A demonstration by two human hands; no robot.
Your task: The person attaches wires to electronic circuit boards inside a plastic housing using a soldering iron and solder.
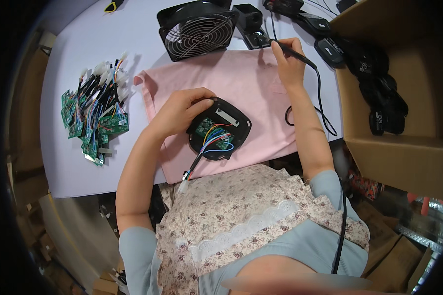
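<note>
My left hand (184,109) grips the upper left rim of a black plastic housing (243,132), thumb on top and the other fingers partly hidden. Inside the housing sit a green circuit board (203,129) and a pale rectangular strip (227,117). Coloured wires (212,139) run off the board into a black-sleeved bundle ending in a white connector (183,187) over the cloth's near edge. At the upper right, my right hand (290,61) is closed around a soldering iron (302,57). Its front end points left, close to the black iron stand (256,37); the tip is hard to make out.
A pink cloth (251,78) lies under the housing. Behind it stands a black fan (197,32) with a wire guard. Wired circuit boards (98,118) are heaped at left. A cardboard box (398,157) at right holds black housings (379,93). The iron's cable (321,105) loops beside my right forearm.
</note>
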